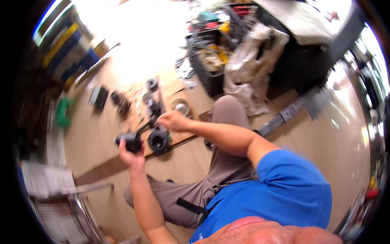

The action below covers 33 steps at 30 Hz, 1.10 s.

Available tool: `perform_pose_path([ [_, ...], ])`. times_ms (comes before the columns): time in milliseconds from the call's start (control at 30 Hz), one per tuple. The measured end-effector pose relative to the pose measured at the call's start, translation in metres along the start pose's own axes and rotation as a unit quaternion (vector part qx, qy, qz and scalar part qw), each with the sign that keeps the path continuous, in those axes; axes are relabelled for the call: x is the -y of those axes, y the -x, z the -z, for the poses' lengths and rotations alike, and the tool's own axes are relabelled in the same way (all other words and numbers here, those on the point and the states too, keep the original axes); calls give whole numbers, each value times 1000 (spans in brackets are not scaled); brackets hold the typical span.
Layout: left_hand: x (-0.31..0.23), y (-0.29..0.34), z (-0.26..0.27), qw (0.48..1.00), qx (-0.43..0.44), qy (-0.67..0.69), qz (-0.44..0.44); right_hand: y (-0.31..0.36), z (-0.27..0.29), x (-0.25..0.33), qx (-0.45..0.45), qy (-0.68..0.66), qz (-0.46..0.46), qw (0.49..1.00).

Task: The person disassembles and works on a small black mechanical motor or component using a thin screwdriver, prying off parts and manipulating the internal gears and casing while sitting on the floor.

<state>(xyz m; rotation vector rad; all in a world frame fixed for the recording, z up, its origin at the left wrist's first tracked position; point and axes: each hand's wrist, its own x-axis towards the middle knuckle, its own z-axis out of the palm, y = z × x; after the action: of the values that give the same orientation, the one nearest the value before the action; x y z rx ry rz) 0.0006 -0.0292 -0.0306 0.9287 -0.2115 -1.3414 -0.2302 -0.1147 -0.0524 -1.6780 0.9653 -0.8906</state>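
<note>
My left hand [133, 157] is closed round a black cylindrical housing [130, 142], holding it over the near left of a brown board [174, 87]. From the housing a dark arm-like piece reaches toward my right hand [172, 121]. The right fingers are pinched together; what lies between them is blurred. Just below them sits a black ring-shaped part [158, 141] at the board's near edge. Beyond the fingers stand dark machine parts [153, 107], with a round metal part [180, 106] to their right. A dark motor-like piece [120, 102] lies farther left.
A dark box-shaped block [98, 96] and a green object [63, 112] are at the left. Black crates [207, 77] of tools stand far off, beside a crumpled beige cloth [248, 69]. A long metal rail [284, 116] lies right; a metal rack [67, 215] stands lower left.
</note>
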Motion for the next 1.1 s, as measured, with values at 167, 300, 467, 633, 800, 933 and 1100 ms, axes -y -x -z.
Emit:
perform_pose_path([
  [167,5,0,-16,1000,9,12,-27,5,15,8,-7,85,-27,996],
  [300,-2,13,-14,1000,1,-1,-23,10,-1,13,48,18,-15,999],
  [467,-12,30,-2,998,13,13,-62,3,-28,58,207,10,-61,976],
  [633,-17,34,5,997,18,29,-70,-10,-46,60,276,-39,-55,959],
  [800,-18,37,8,997,16,26,-73,-8,-54,51,279,-104,-127,946],
  [933,-22,43,8,997,21,-1,-80,-11,-60,58,283,-88,-109,949],
  [1100,-22,45,4,996,38,-10,-83,-11,-66,55,271,-49,-82,958],
])
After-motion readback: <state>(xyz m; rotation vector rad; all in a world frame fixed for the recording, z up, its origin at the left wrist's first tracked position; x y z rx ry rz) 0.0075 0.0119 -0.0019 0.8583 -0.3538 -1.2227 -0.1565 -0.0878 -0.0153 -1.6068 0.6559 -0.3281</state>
